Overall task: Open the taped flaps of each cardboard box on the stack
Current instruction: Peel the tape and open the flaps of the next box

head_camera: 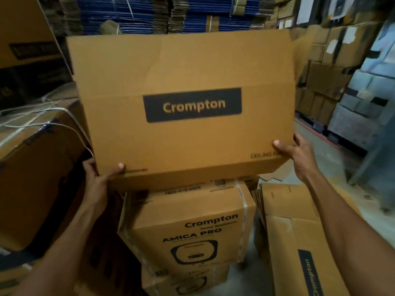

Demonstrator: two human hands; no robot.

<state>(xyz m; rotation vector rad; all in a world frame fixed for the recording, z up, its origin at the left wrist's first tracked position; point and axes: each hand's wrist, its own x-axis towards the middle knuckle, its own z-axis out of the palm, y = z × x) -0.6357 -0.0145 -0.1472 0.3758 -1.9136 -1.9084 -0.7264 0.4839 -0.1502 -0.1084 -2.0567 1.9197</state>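
Left hand [97, 178] and right hand [296, 153] grip the cardboard box [186, 137].

Single head-mounted view, facing forward and down, close to the held box [188, 107]; stacked cartons [188, 227] directly below.

The big box [188, 107] up front is plain tan-brown cardboard with a dark navy label [192, 104] and "Crompton" in yellow-gold letters. The strapped box [190, 227] below is the same tan but printed in dark ink, with whitish straps [242, 199] around it. Behind, blue flattened stacks [119, 13] sit between brown ones.
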